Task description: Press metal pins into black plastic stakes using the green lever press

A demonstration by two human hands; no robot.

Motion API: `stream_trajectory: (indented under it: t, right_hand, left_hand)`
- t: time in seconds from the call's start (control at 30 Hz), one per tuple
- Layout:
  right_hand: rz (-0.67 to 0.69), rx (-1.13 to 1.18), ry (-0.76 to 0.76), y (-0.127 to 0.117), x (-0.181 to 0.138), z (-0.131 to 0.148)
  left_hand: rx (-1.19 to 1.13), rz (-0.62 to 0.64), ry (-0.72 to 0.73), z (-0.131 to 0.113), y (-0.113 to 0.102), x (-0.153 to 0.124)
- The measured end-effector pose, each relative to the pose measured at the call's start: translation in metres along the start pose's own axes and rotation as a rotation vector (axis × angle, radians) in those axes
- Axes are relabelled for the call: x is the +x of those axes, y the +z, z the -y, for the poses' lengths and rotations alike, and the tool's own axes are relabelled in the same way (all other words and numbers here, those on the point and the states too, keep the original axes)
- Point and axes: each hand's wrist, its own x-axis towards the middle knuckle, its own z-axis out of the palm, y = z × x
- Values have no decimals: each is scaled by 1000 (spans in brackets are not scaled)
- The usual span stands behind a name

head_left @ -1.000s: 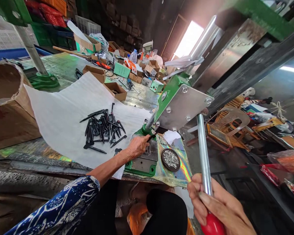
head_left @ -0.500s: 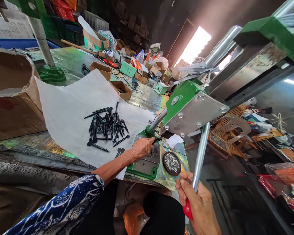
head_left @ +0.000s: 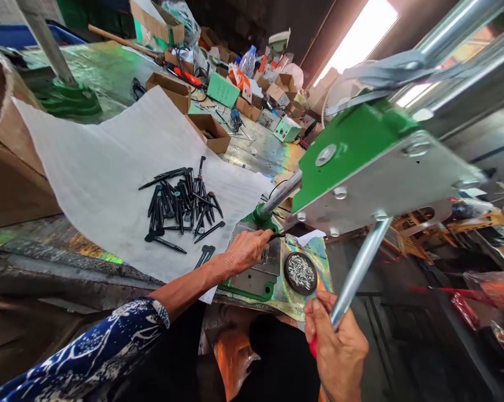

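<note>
My left hand (head_left: 248,250) is closed on a thin black plastic piece (head_left: 277,235) at the base of a green hand press (head_left: 344,148), under its head. Only part of that piece shows past the fingers. My right hand (head_left: 338,343) grips the press's metal lever (head_left: 363,268) near its red knob (head_left: 313,347), which the fingers mostly cover. Left of the press, a pile of black pointed plastic pieces (head_left: 180,204) lies on a white sheet (head_left: 96,167). A round dark dish (head_left: 288,274) of small silvery metal bits (head_left: 302,272) stands between the press base (head_left: 247,293) and my right hand.
A large cardboard box (head_left: 17,178) stands at the left, near another green stand (head_left: 70,97). Small open boxes (head_left: 212,134), a green box (head_left: 223,89) and a plastic bottle (head_left: 247,61) crowd the back of the table. The table's front edge (head_left: 269,308) runs close to my legs.
My view has shifted, and the press head looks larger and nearer. The lever leans more, and my right fingers cover more of the red knob. My left hand stays at the press base.
</note>
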Motion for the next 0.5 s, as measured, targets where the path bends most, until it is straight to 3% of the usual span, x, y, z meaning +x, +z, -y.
stream_trajectory:
  t: [0.3, 0.5]
  right_hand:
    - [126, 67, 2, -9, -3, -2]
    - [165, 31, 224, -41, -14, 22]
  left_hand:
    - [112, -35, 23, 3, 9, -3]
    - [179, -44, 37, 2, 15, -3]
